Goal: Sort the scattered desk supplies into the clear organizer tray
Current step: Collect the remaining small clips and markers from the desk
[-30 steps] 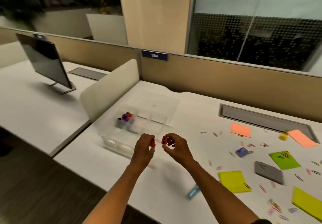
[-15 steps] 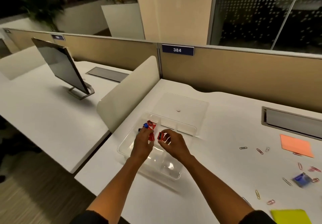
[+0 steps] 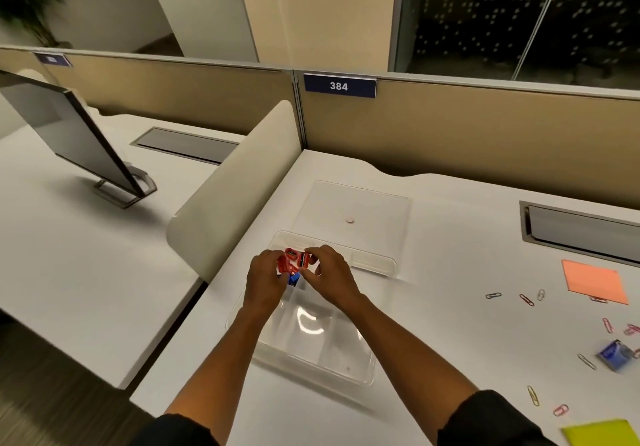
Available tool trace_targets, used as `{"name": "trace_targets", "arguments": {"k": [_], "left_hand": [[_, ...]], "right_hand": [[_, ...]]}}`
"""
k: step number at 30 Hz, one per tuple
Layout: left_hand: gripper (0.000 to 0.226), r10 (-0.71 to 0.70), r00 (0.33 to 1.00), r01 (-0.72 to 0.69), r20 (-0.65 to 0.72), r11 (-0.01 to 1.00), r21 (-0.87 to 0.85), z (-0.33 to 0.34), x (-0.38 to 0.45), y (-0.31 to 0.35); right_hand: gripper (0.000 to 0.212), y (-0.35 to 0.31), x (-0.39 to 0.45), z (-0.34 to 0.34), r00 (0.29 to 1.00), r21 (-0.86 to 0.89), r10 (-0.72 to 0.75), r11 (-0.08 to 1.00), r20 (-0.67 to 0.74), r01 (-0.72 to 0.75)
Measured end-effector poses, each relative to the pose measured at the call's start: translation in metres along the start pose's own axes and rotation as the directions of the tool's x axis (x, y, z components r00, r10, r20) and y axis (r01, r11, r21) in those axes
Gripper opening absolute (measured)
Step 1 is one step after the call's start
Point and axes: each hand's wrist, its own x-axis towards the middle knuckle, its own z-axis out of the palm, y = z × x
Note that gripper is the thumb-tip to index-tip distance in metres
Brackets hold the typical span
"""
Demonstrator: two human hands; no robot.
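Note:
The clear organizer tray (image 3: 349,374) lies on the white desk in front of me, with its flat clear lid (image 3: 377,210) lying behind it. My left hand (image 3: 264,281) and my right hand (image 3: 330,277) meet over the tray's far-left compartment. Each hand pinches a red binder clip (image 3: 290,260), and the two clips are close together just above the compartment. Under my fingers a blue binder clip (image 3: 294,278) lies in that compartment, partly hidden. The near compartments of the tray show only glare.
Several paper clips (image 3: 526,299) lie scattered on the right, with an orange sticky note (image 3: 594,281), a blue binder clip (image 3: 612,356) and a yellow sticky note (image 3: 601,432). A beige divider panel (image 3: 235,185) stands left of the tray. A monitor (image 3: 69,133) is on the neighbouring desk.
Both hands carried their red clips from in front of the tray to above its far-left compartment. The view swung left and closer.

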Motion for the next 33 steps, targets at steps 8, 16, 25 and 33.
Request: {"name": "trace_targets", "arguments": {"k": [8,16,25,33], "left_hand": [[0.039,0.076,0.995,-0.080,0.063,0.995,0.065,0.001,0.020,-0.012],[0.046,0.123,0.984,-0.131,0.126,0.989,0.062,-0.011,0.031,-0.016],[0.040,0.422,0.903,-0.423,0.079,0.906,-0.010,-0.015,0.020,0.004],[0.042,0.668,0.740,-0.661,0.080,0.744,-0.098,0.022,-0.012,0.051]], "right_hand": [[0.047,-0.003,0.019,0.018,0.999,-0.053,0.038,0.998,0.020,-0.037],[0.046,0.002,0.012,0.004,0.996,-0.103,0.018,0.994,-0.083,-0.026],[0.037,0.018,-0.040,-0.032,0.949,-0.123,0.057,0.987,-0.309,-0.100],[0.035,0.028,-0.109,-0.062,0.863,-0.140,0.155,0.958,-0.481,-0.250]]}}
